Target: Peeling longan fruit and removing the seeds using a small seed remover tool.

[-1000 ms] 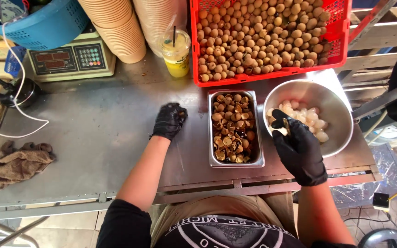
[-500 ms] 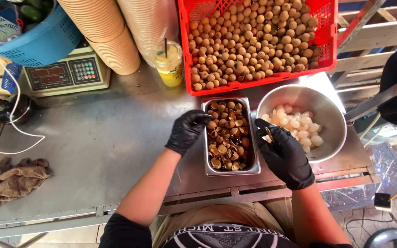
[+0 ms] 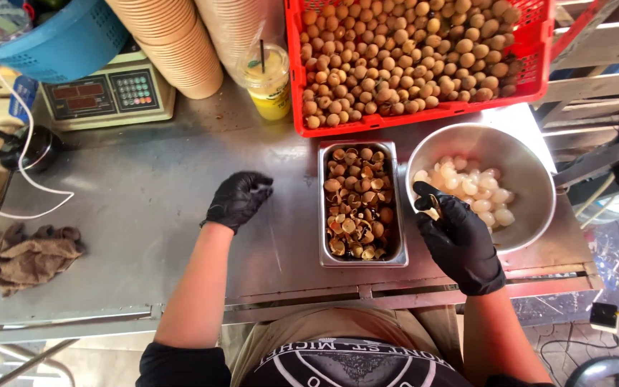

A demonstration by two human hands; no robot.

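My left hand (image 3: 238, 199), in a black glove, hovers over the steel table (image 3: 145, 229) just left of a rectangular steel tray (image 3: 397, 208) full of brown fruit shells. Its fingers are curled in and nothing shows in them. My right hand (image 3: 460, 240), also gloved in black, rests at the near left rim of a round steel bowl (image 3: 531, 179) holding peeled white fruit. It pinches a small thin tool (image 3: 433, 208). Behind both stands a red crate (image 3: 410, 115) heaped with small round brown fruit.
A yellow drink cup with a straw (image 3: 270, 82) stands left of the crate. Stacked paper cups (image 3: 180, 50), a weighing scale (image 3: 105, 93) and a blue basket (image 3: 59, 43) line the back left. A brown rag (image 3: 34, 254) and a white cable (image 3: 26, 165) lie far left.
My left hand reached over the shell tray, then drew back left over the bare table. My right hand stayed at the bowl's rim, shifting slightly.
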